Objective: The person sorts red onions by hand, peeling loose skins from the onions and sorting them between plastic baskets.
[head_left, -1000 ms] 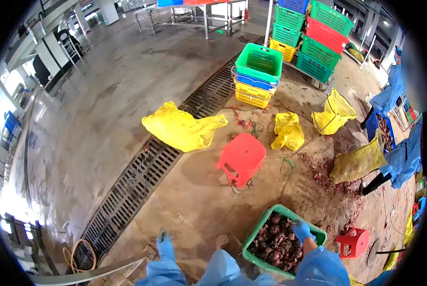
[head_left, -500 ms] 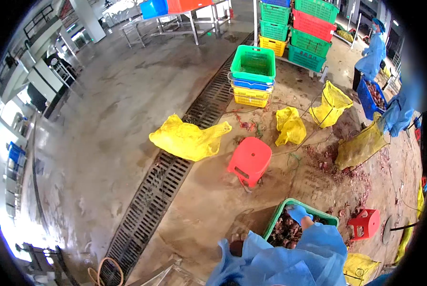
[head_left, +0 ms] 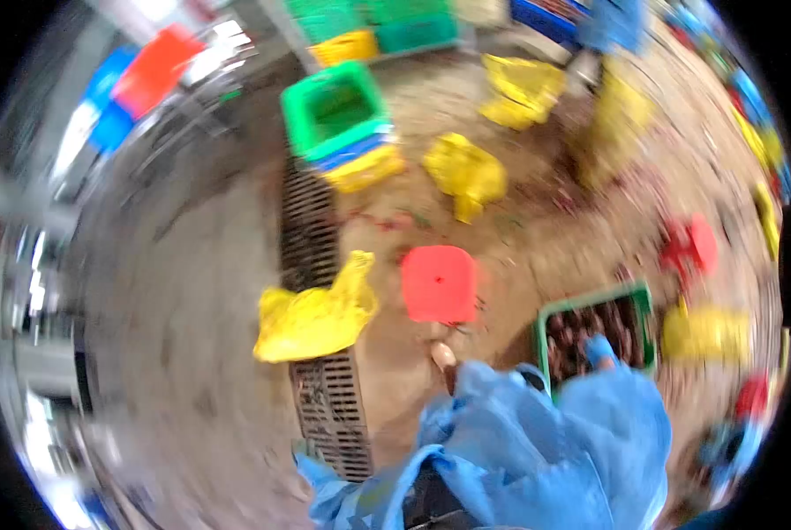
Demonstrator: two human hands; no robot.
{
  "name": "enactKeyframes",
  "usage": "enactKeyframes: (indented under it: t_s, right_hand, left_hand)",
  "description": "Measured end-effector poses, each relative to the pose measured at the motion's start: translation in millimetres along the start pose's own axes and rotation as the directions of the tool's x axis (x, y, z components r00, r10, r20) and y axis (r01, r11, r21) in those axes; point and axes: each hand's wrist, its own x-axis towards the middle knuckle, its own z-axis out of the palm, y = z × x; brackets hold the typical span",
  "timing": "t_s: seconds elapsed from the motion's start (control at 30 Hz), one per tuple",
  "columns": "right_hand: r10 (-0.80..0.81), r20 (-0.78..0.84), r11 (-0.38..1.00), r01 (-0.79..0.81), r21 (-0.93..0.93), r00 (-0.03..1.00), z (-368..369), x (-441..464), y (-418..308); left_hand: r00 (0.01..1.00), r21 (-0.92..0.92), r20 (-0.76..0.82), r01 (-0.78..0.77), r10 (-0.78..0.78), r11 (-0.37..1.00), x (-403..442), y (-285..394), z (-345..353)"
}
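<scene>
My right hand, in a blue glove, is over the near side of a green crate. Dark reddish-brown pieces, too blurred to name, fill the crate. Motion blur and the sleeve hide the fingers, so I cannot tell whether they are open or closed. Blue sleeve and gown cover the front of my body. My left hand is not in view. Ahead of my foot stands a red plastic stool.
Yellow sacks lie on the floor, one across the drain grate. Stacked crates stand ahead. Another red stool and a yellow sack are beside the green crate. A person in blue is at the upper right.
The view has swung to the right and downward, with blur. My right hand is now at the crate's near side rather than over its far part. The red stool appears nearer my foot.
</scene>
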Motion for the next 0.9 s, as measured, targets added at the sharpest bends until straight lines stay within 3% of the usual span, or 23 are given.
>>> enactKeyframes:
  t_s: [0.03, 0.07, 0.1, 0.13, 0.17, 0.2, 0.27, 0.37, 0.53, 0.6, 0.67, 0.77, 0.83, 0.9]
  right_hand:
    - [-0.049, -0.076, 0.998, 0.051, 0.029, 0.996, 38, 19, -3]
    - [-0.467, 0.212, 0.7, 0.505, -0.504, 0.858, -33, -68, -112]
    - [-0.66, 0.235, 0.587, 0.684, -0.432, 0.714, 10, -36, -107]
    - [-0.016, 0.119, 0.996, 0.006, 0.085, 0.993, -38, -106, -219]
    - [-0.065, 0.168, 0.998, 0.066, 0.001, 0.984, -21, -93, -243]
    - [-0.143, 0.153, 0.99, 0.14, 0.033, 0.978, 1, -83, -266]
    - [-0.137, 0.159, 0.982, 0.114, 0.148, 0.978, 14, -92, -336]
    - [-0.264, 0.029, 0.9, 0.235, 0.366, 0.964, 26, -102, -413]
    - [-0.107, -0.082, 0.894, 0.132, 0.429, 0.991, 68, -90, -455]
    - [0.088, 0.015, 0.879, -0.085, 0.469, 0.996, 71, -99, -469]
    - [0.14, 0.073, 0.898, -0.158, 0.41, 0.987, 96, -87, -462]
    - [0.14, 0.07, 0.847, -0.156, 0.509, 0.988, 117, -78, -472]
    - [0.102, -0.053, 0.823, -0.054, 0.565, 0.993, 134, -59, -474]
    - [0.149, -0.005, 0.692, -0.101, 0.715, 0.989, 130, -40, -490]
  left_hand:
    - [0.999, 0.063, 0.031, -0.019, 0.017, 0.998, 19, 8, 6]
    - [0.999, 0.12, 0.034, -0.006, 0.002, 0.993, 40, 17, 12]
    - [0.999, 0.167, 0.029, 0.02, -0.026, 0.986, 61, 23, 20]
    - [0.998, 0.201, 0.017, 0.051, -0.056, 0.978, 80, 28, 26]
    - [0.997, 0.23, 0.009, 0.079, -0.083, 0.97, 98, 31, 37]
    - [0.995, 0.251, 0.01, 0.098, -0.104, 0.963, 116, 33, 52]
    - [0.989, 0.309, 0.039, 0.126, -0.144, 0.943, 157, 42, 86]
    - [0.976, 0.394, 0.101, 0.141, -0.195, 0.908, 218, 59, 147]
    - [0.94, 0.422, 0.211, 0.158, -0.266, 0.893, 320, 98, 241]
    - [0.92, 0.371, 0.254, 0.193, -0.299, 0.908, 355, 109, 280]
    - [0.896, 0.309, 0.295, 0.239, -0.331, 0.921, 390, 112, 324]
    - [0.846, 0.244, 0.37, 0.31, -0.384, 0.919, 437, 119, 399]
    - [0.796, 0.212, 0.42, 0.381, -0.436, 0.9, 461, 117, 463]
    - [0.744, 0.182, 0.465, 0.45, -0.479, 0.874, 479, 115, 528]
